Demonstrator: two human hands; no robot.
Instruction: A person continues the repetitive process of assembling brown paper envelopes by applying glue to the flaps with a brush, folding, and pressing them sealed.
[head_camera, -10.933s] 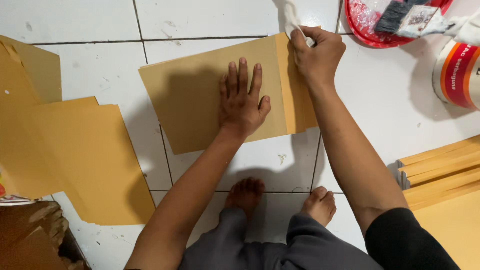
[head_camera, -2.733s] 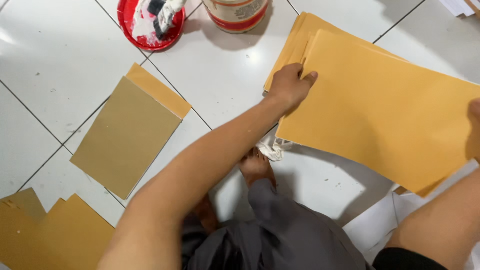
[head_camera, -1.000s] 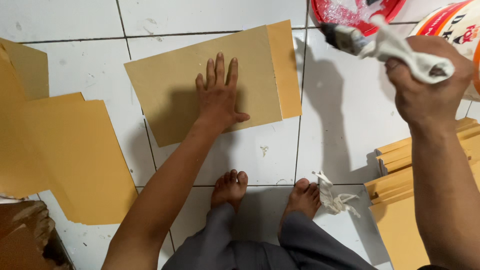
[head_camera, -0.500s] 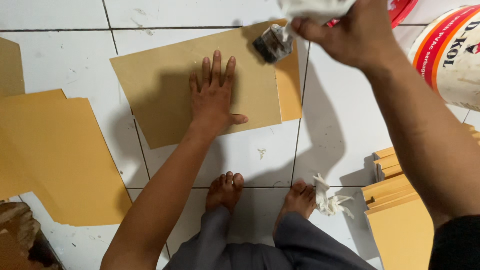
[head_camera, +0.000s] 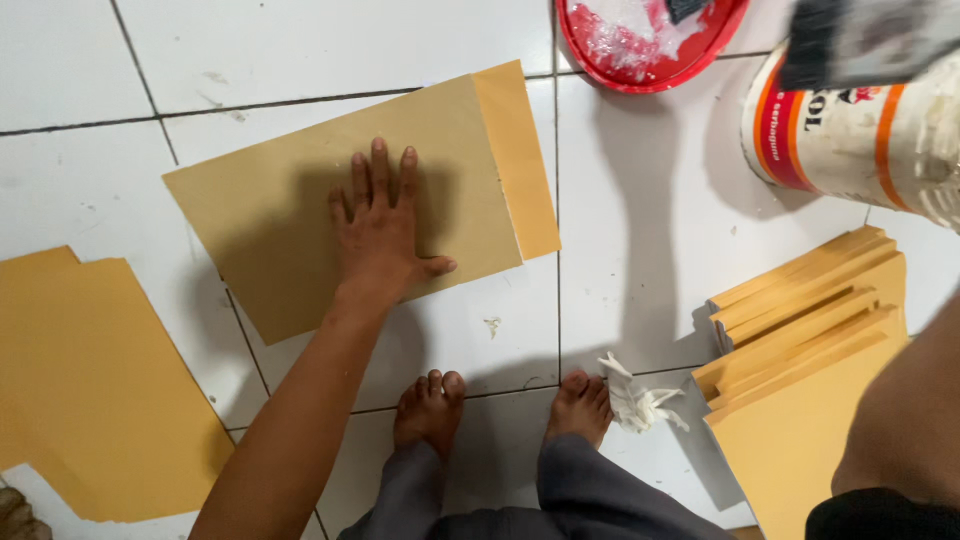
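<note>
White floor tiles (head_camera: 300, 60) with dark grout lines fill the view, seen from above. At the far left, a stack of yellow-brown paper sheets (head_camera: 90, 390) is spread flat on the floor. Just right of it, a brown envelope (head_camera: 270, 220) is laid at a slight tilt, with a lighter yellow flap (head_camera: 520, 160) folded out along its right edge. The left hand (head_camera: 380, 240) is pressed flat on the middle of the envelope, palm down; its fingers (head_camera: 378, 175) are stretched out straight and held close together, the thumb spread to the right, and nothing is gripped. Below the envelope, two bare feet (head_camera: 430, 405) are planted on the tiles, and a crumpled scrap of white paper (head_camera: 640, 400) is seen just beside the right foot. Further right, at the top edge, a red dish (head_camera: 650, 70) smeared with white paste is set, and next to it a white tub (head_camera: 850, 140) with red and orange bands. A blurred dark brush head (head_camera: 860, 40) is seen above the tub. Below, a fanned pile of folded yellow envelopes (head_camera: 810, 340) is stacked. At the far right only the right forearm (head_camera: 910, 410) is visible; the right hand itself is out of view, so its grip cannot be told.
</note>
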